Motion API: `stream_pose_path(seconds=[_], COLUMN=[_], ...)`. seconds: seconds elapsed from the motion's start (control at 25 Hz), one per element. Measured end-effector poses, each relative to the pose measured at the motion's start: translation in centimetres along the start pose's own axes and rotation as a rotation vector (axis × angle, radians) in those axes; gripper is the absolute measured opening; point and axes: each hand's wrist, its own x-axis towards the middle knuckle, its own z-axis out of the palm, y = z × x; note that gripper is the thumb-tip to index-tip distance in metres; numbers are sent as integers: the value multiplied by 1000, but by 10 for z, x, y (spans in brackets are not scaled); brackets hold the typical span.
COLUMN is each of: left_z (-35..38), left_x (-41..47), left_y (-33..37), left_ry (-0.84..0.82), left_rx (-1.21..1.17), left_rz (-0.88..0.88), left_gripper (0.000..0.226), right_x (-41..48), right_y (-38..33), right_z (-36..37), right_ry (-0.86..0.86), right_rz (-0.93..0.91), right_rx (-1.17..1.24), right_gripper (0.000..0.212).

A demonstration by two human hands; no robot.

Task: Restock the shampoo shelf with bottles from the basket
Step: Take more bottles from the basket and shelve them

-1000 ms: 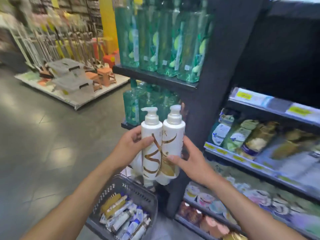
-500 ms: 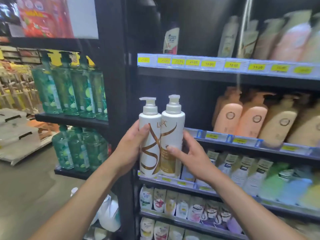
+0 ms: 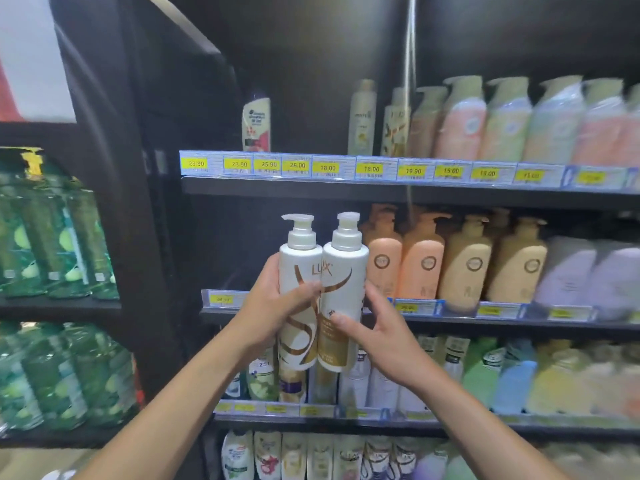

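- Two white pump bottles with gold swirls are held upright and side by side, walls touching: the left bottle (image 3: pixel 298 271) and the right bottle (image 3: pixel 346 271), with the letters "LUX" running across the pair.
- The left hand (image 3: pixel 270 306) grips the left bottle around its middle. Its thumb is curled across the front and the other fingers wrap behind, out of sight.
- The right hand (image 3: pixel 384 337) holds the right bottle lower down, with the thumb tip pressed on the gold label and the fingers curved round the bottle's right side.
- Both bottles hang in the air in front of the left end of the middle shelf (image 3: pixel 502 311). Their bases reach below its price rail (so neither stands on a board).
- Just right of the right bottle, peach pump bottles (image 3: pixel 384 268) stand in a row on the middle shelf. Tan bottles (image 3: pixel 467 268) come next, and the ones beyond are too blurred to tell.
- The upper shelf (image 3: pixel 346 181) has a strip of yellow price tags (image 3: pixel 327 168) along its front. A white and red bottle (image 3: pixel 256 123) stands alone near its left end, well apart from the wrapped pastel bottles (image 3: pixel 502 123) further right.
- Green bottles (image 3: pixel 52 237) fill a separate dark rack (image 3: pixel 59 306) on the left.
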Motion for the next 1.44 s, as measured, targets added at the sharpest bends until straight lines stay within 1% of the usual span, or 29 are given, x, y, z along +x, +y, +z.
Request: stream_pose_path(seconds=[0.08, 0.2, 0.28, 0.48, 0.56, 0.68, 0.8, 0.92, 1.0, 1.08, 1.16, 1.28, 1.44], left_z=[2, 0, -4, -13, -14, -15, -14, -13, -12, -11, -8, -2, 3], left_x=[16, 41, 57, 90, 100, 112, 123, 132, 136, 142, 149, 160, 175], left_y=[0, 6, 12, 16, 9, -6, -21, -33, -39, -44, -47, -53, -59], left_ry=[-18, -101, -154, -171, -171, -165, -127, -123, -126, -120, -97, -78, -93], left_rx=[11, 48, 95, 289, 350, 392, 438, 474, 461, 399, 336, 276, 234], left_rz=[17, 73, 112, 207, 213, 208, 154, 112, 89, 55, 5, -50, -39], left_gripper=[80, 69, 63, 66, 66, 61, 56, 52, 42, 30, 26, 27, 31], right_x=[3, 5, 5, -3, -6, -9, -12, -15, -17, -19, -20, -20, -22], right_y=[2, 8, 12, 15, 14, 14, 14, 15, 15, 16, 17, 18, 19], right_z=[-6, -15, -22, -39, -44, -49, -52, -55, -56, -58, -58, -58, -57], right_ry=[44, 96, 129, 226, 247, 274, 281, 287, 290, 300, 306, 305, 304], right_rz=[-8, -17, -17, 3, 4, 9, 6, 10, 24, 30, 37, 42, 49], right_rx=[-21, -51, -61, -83, -105, -117, -137, -163, -169, -175, -177, -175, -166], right_gripper=[58, 65, 65, 61, 59, 62, 59, 57, 57, 57, 56, 54, 54])
